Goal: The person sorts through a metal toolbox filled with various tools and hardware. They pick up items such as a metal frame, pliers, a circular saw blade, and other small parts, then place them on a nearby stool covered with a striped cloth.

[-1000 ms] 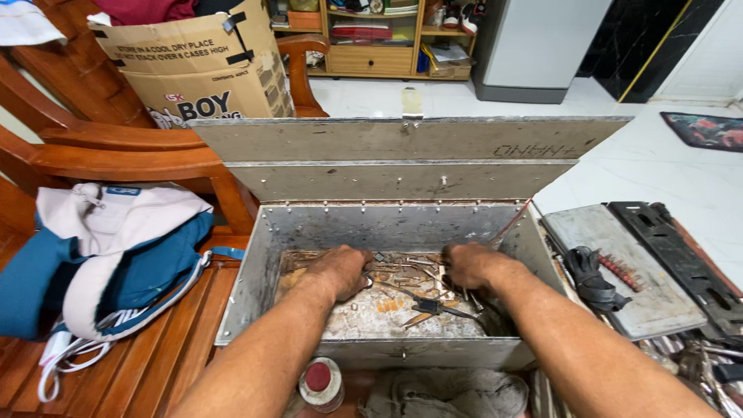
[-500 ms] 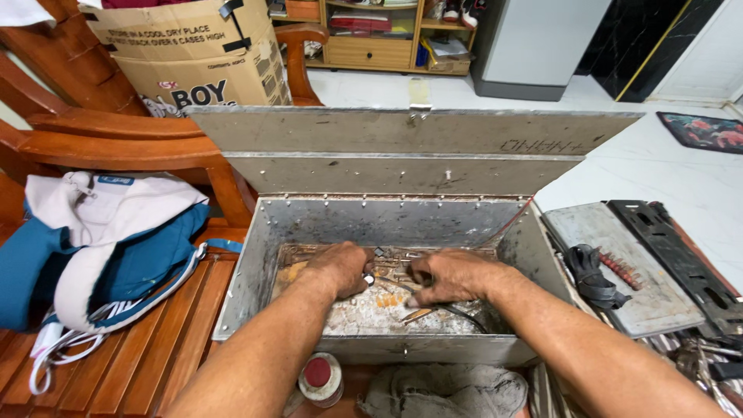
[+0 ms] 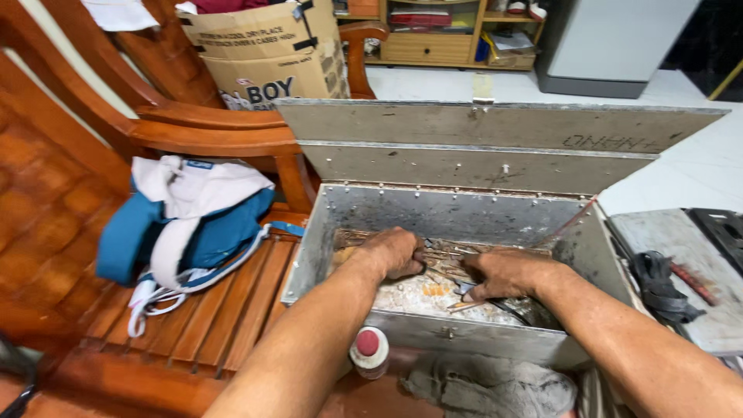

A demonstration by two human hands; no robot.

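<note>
Both my hands reach into an open grey metal toolbox with its lid raised. My left hand rests, fingers curled, on rusty tools piled along the box's back. My right hand lies lower on the box floor, fingers closed around a dark-handled tool there. The box floor is pale and rust-stained. What exactly the left fingers grip is hidden under the hand.
The box sits on a slatted wooden bench beside a blue-and-white bag. A small red-capped bottle and a grey rag lie before it. A grey tray with a black strap is right; a cardboard carton stands behind.
The view has swung left, so the box sits further right. My right hand moved leftward and down onto the dark-handled tool; my left hand stayed on the rusty tools.
</note>
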